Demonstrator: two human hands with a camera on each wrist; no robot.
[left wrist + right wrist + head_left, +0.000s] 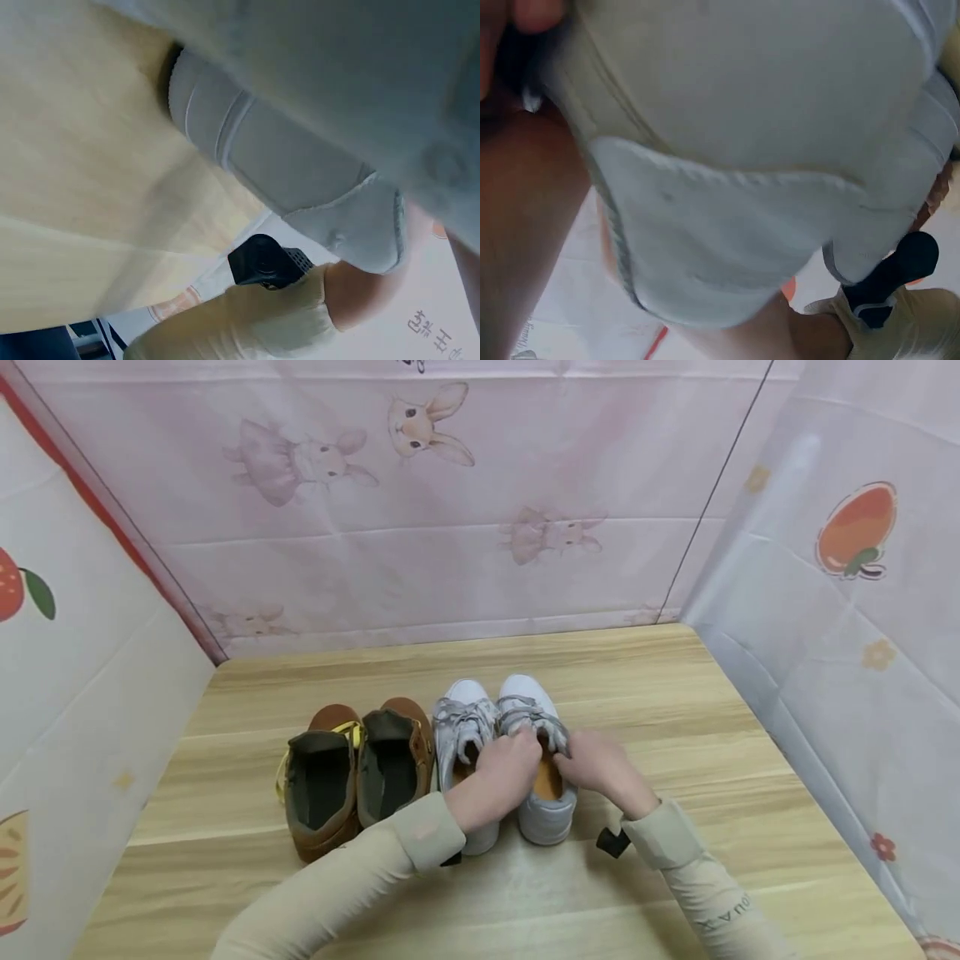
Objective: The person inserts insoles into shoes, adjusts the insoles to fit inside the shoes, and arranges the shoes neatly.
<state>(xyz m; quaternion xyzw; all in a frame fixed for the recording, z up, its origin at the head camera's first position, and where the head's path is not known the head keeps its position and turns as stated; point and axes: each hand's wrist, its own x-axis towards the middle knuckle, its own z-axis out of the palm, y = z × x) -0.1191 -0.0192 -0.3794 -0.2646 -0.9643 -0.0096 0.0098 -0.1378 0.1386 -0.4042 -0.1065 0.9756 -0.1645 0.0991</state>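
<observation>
A pair of white sneakers with grey laces stands side by side on the table. At the lace end of the opening of the right-hand sneaker, my left hand pinches the grey shoelace. My right hand, fingers curled, pinches the lace on the other side of that opening. Both sets of fingertips are partly hidden. The left-hand sneaker sits partly under my left wrist. A white shoe heel fills much of the left wrist view, and a white heel also looms close in the right wrist view.
Left of the sneakers stands a pair of brown shoes with dark linings and yellow laces. They rest on a wood-grain table. Printed cloth walls enclose its back and sides. A black wrist camera sits on my right sleeve.
</observation>
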